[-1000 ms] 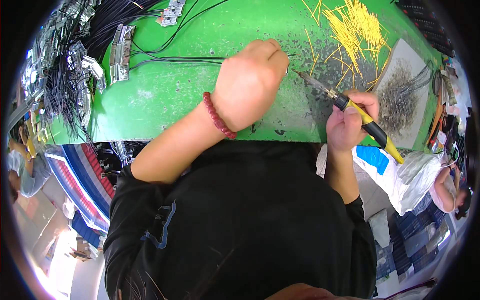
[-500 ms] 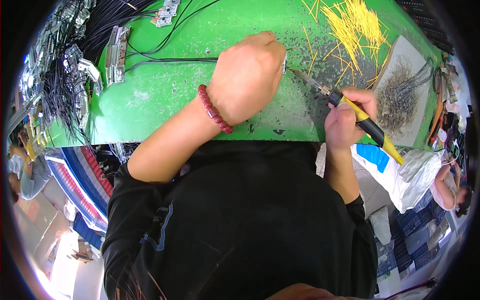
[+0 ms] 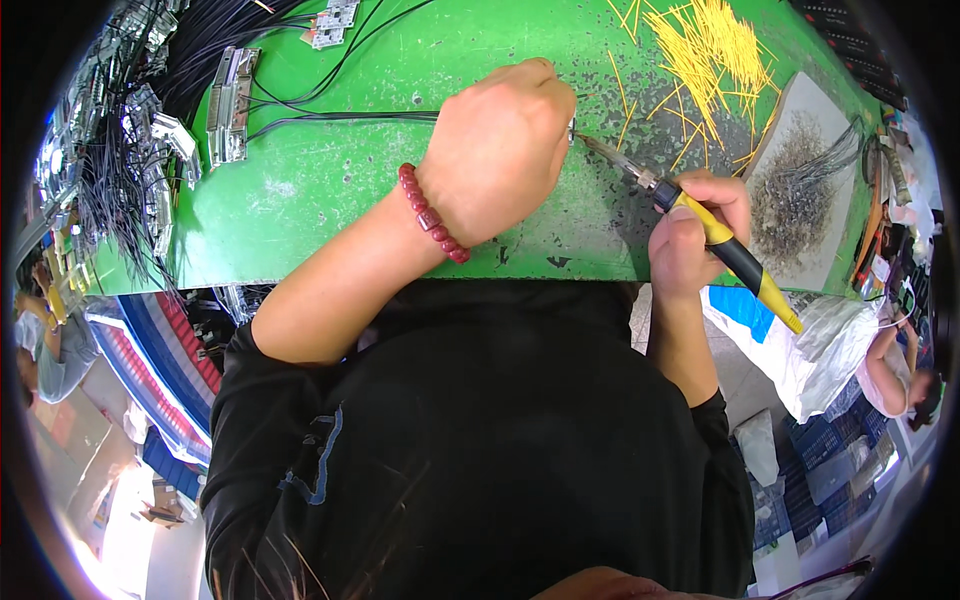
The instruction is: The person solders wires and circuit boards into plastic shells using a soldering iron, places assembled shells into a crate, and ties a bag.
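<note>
My left hand (image 3: 500, 145), with a red bead bracelet (image 3: 432, 213) at the wrist, is closed over black wires (image 3: 340, 118) on the green table (image 3: 330, 200); a small metal part shows at its fingertips. My right hand (image 3: 695, 230) grips a soldering iron (image 3: 720, 240) with a yellow and black handle. Its metal tip (image 3: 598, 148) points left and nearly touches the part at my left fingers.
Yellow wire pieces (image 3: 710, 50) lie scattered at the table's back right. A grey board with metal debris (image 3: 795, 185) sits at the right. Bundles of black cables and metal connectors (image 3: 225, 105) fill the left side. Another person (image 3: 900, 365) is at the far right.
My left hand has shifted slightly and the iron's tip has moved closer to the part at its fingertips.
</note>
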`<state>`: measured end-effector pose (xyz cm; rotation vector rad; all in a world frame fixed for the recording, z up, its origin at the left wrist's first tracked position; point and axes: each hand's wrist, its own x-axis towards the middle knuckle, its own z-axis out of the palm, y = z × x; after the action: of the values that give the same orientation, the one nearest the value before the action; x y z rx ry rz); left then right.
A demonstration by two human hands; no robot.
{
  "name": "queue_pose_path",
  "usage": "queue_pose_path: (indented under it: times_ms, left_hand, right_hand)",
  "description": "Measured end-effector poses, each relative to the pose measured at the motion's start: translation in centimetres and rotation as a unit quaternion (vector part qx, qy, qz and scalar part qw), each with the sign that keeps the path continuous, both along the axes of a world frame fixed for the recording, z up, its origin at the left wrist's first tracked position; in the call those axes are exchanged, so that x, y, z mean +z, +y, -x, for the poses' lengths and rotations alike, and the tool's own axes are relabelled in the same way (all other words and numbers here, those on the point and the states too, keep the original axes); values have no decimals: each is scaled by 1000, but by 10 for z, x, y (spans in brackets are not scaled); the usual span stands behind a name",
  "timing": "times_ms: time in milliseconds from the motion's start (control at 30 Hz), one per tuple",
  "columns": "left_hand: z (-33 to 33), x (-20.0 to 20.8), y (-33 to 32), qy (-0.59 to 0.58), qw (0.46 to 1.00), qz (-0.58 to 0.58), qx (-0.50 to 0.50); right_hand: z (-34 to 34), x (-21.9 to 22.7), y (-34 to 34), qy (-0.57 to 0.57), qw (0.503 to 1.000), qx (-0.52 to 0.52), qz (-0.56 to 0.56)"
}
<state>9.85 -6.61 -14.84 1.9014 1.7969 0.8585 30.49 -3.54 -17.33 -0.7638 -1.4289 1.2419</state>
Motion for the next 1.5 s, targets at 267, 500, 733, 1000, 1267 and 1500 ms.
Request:
queue_pose_path:
  times_ms: [267, 500, 733, 1000, 1267, 1500]
  left_hand:
    - [1, 0, 0, 1, 1000, -6, -1]
    - [1, 0, 0, -3, 1000, -8, -5]
    - [1, -1, 0, -4, 1000, -10, -7]
    - [1, 0, 0, 0, 1000, -9, -8]
    - [1, 0, 1, -1, 1000, -8, -10]
    - [4, 3, 0, -5, 1000, 13, -20]
  right_hand:
    - [-2, -3, 0, -2, 999, -43, -12]
    - [-2, -1, 0, -3, 999, -40, 13]
    - [2, 3, -2, -20, 999, -22, 32]
    - [-1, 2, -2, -7, 997, -72, 35]
    - [0, 4, -1, -5, 999, -36, 20]
    - [-2, 3, -1, -4, 999, -45, 26]
